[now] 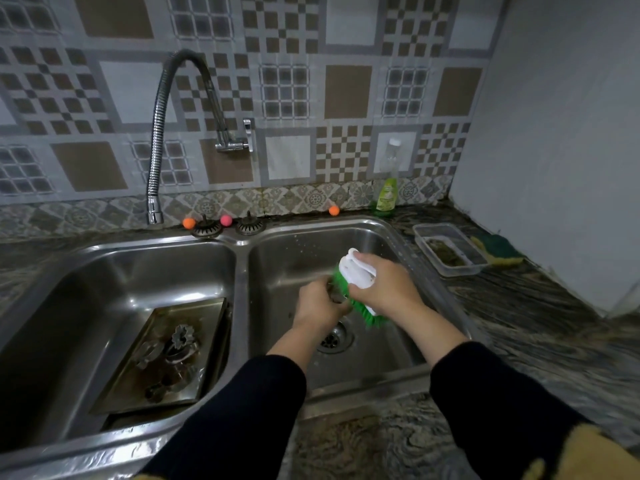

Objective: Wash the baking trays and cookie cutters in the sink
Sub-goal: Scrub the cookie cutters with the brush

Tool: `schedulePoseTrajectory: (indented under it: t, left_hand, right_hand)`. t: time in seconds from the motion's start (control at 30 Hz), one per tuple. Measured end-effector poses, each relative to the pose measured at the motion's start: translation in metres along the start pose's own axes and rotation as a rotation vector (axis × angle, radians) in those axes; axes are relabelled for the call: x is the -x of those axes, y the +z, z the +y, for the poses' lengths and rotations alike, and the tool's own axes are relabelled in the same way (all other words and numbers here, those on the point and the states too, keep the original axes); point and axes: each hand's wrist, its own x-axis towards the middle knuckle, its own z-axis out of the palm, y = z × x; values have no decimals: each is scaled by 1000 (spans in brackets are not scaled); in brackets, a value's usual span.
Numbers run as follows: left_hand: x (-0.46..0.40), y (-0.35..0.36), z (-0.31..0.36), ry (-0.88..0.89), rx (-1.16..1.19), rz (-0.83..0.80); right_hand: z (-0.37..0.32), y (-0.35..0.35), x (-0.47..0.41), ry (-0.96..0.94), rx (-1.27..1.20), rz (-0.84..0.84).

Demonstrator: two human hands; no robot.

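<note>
Over the right basin [374,358] of the steel double sink, my left hand [317,306] grips a small metal cookie cutter [335,295], mostly hidden by my fingers. My right hand [384,284] holds a scrub brush [356,282] with a white handle and green bristles, pressed against the cutter. In the left basin [69,306] a metal baking tray [166,355] leans tilted, with several cookie cutters [180,337] lying on it.
A flexible faucet [156,202] hangs over the left basin's back rim. Two strainer plugs [249,226] and small coloured balls sit behind the sink. On the right counter stand a green soap bottle [386,195], a clear plastic container [450,251] and a sponge [498,251].
</note>
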Motion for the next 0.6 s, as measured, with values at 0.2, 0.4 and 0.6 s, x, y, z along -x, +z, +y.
schedulePoseTrajectory:
  t: [0.2,0.4,0.6]
  left_hand:
    - [1,8,13,9,-182,-60]
    - [-1,41,46,21,-225,-119]
    - [-3,90,84,-113,-132,-136]
  right_hand:
    - [29,-18,8,-131,154,-78]
    - [67,-45,14,-162,189,-37]
    - [119,-88,11,1,45,63]
